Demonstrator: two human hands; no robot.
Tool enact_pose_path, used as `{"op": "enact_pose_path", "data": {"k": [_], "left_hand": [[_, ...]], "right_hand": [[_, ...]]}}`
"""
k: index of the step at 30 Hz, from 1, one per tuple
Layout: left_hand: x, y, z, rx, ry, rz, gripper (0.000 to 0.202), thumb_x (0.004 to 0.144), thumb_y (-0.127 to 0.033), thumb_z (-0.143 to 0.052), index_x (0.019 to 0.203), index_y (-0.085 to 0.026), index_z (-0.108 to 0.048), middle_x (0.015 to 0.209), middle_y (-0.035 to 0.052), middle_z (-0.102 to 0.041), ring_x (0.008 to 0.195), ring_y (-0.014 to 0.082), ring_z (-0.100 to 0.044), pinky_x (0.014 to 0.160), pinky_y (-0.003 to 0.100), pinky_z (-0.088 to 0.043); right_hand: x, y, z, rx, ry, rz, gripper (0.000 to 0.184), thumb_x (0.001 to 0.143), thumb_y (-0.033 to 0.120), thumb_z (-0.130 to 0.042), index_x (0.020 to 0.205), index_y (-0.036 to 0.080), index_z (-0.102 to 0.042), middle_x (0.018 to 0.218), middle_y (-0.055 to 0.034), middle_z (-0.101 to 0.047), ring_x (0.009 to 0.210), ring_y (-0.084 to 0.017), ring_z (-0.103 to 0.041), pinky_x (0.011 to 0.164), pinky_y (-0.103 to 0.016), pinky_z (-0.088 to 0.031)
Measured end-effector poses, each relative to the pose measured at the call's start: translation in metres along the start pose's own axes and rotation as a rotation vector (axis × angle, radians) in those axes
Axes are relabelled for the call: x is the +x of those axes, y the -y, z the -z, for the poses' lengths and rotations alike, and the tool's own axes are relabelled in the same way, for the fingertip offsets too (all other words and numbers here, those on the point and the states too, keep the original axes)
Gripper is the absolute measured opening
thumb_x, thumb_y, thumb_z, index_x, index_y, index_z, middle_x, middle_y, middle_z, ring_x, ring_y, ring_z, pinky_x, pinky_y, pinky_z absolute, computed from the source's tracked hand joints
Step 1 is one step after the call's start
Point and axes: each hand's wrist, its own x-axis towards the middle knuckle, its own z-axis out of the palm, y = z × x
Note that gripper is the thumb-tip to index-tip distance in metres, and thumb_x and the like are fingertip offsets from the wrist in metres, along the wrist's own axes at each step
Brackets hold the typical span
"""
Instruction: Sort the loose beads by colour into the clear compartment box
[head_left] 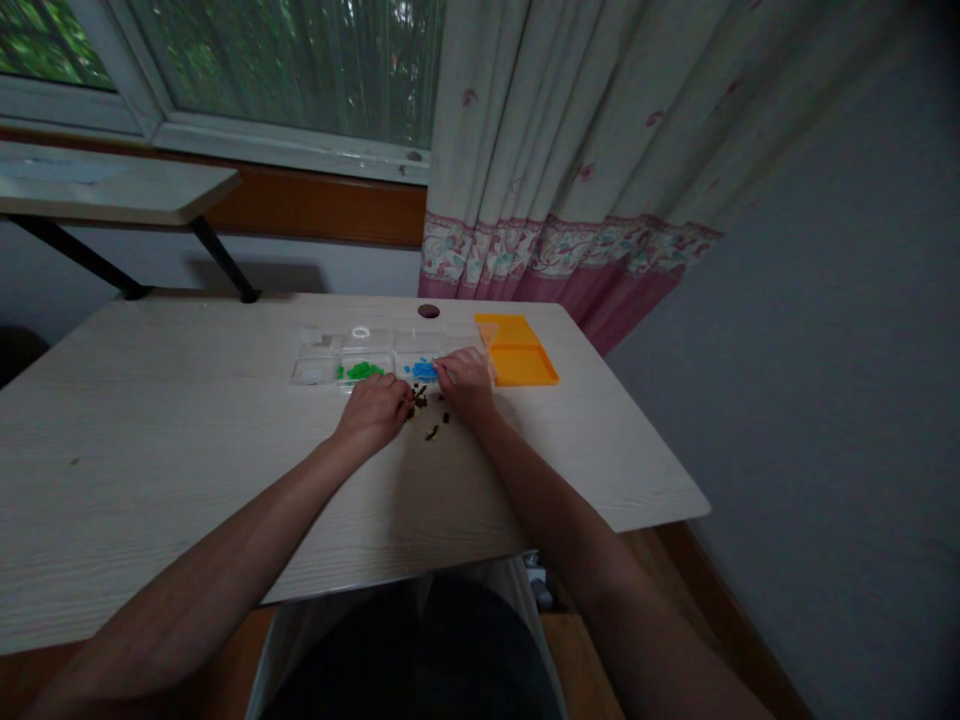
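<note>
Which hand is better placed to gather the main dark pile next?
Likely the left hand: its fingertips are right at the dark pile, while the right hand is beside the blue pieces.

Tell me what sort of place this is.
Probably a room in a home: a pale wooden desk stands by a window, with a flowered curtain hanging beside it.

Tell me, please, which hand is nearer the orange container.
Right: the right hand is just left of the orange container; the left hand is farther left, by dark pieces.
</note>
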Motion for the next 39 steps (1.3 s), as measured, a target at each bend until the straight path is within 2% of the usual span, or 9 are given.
{"op": "enact_pose_path", "data": {"k": [6, 12, 14, 19, 26, 34, 39], "left_hand": [[0.001, 0.001, 0.0, 0.019, -0.019, -0.011, 0.023, 0.094, -0.033, -0.051, 0.093, -0.02, -0.069, 0.092, 0.01, -0.064, 0.093, 0.0274, -0.056, 0.082, 0.041, -0.042], [-0.002, 0.017, 0.015, -0.041, -0.069, -0.04, 0.02, 0.095, -0.031, -0.052, 0.097, -0.021, -0.069, 0.094, 0.0088, -0.062, 0.095, 0.0265, -0.052, 0.085, 0.04, -0.041], [-0.003, 0.02, 0.02, -0.064, -0.034, -0.094, 0.018, 0.092, -0.035, -0.058, 0.1, -0.022, -0.069, 0.096, 0.0079, -0.062, 0.096, 0.0261, -0.052, 0.085, 0.039, -0.04], [-0.006, 0.024, 0.024, -0.133, 0.084, -0.236, 0.036, 0.081, -0.052, -0.071, 0.104, -0.025, -0.067, 0.1, 0.0057, -0.06, 0.1, 0.026, -0.05, 0.085, 0.038, -0.037], [-0.007, 0.023, 0.021, -0.11, 0.1, -0.248, 0.025, 0.09, -0.047, -0.062, 0.099, -0.024, -0.067, 0.098, 0.0065, -0.059, 0.098, 0.0246, -0.05, 0.086, 0.038, -0.037], [-0.005, 0.021, 0.019, -0.119, 0.076, -0.227, 0.023, 0.09, -0.045, -0.062, 0.095, -0.023, -0.067, 0.096, 0.0066, -0.059, 0.097, 0.0245, -0.051, 0.087, 0.039, -0.038], [-0.005, 0.017, 0.015, -0.113, 0.051, -0.222, 0.021, 0.09, -0.042, -0.062, 0.095, -0.022, -0.067, 0.095, 0.0069, -0.059, 0.096, 0.0246, -0.051, 0.085, 0.039, -0.038]], "right_hand": [[0.0, 0.0, 0.003, 0.017, -0.028, 0.014, 0.025, 0.098, 0.032, -0.053, 0.094, 0.021, -0.075, 0.094, -0.0064, -0.073, 0.094, -0.021, -0.055, 0.089, -0.037, -0.039], [0.003, -0.005, 0.002, 0.038, -0.046, 0.021, 0.024, 0.098, 0.031, -0.053, 0.094, 0.021, -0.075, 0.092, -0.0067, -0.073, 0.093, -0.021, -0.057, 0.091, -0.038, -0.04], [0.003, -0.008, 0.002, 0.043, -0.053, 0.013, 0.024, 0.097, 0.031, -0.053, 0.094, 0.021, -0.075, 0.091, -0.0073, -0.073, 0.094, -0.022, -0.058, 0.091, -0.038, -0.04], [0.003, -0.012, 0.003, 0.076, -0.135, -0.034, 0.024, 0.096, 0.03, -0.054, 0.09, 0.021, -0.075, 0.09, -0.0069, -0.073, 0.091, -0.022, -0.059, 0.089, -0.039, -0.043], [0.003, -0.013, 0.003, 0.079, -0.143, -0.037, 0.022, 0.095, 0.029, -0.055, 0.09, 0.02, -0.075, 0.09, -0.008, -0.073, 0.091, -0.023, -0.06, 0.088, -0.039, -0.044], [0.002, -0.01, 0.003, 0.089, -0.123, -0.02, 0.022, 0.096, 0.029, -0.056, 0.091, 0.02, -0.075, 0.09, -0.0072, -0.073, 0.091, -0.022, -0.059, 0.09, -0.038, -0.044], [0.001, -0.01, 0.003, 0.081, -0.166, 0.024, 0.022, 0.096, 0.029, -0.056, 0.091, 0.02, -0.075, 0.088, -0.0068, -0.073, 0.09, -0.022, -0.059, 0.087, -0.036, -0.044]]}}
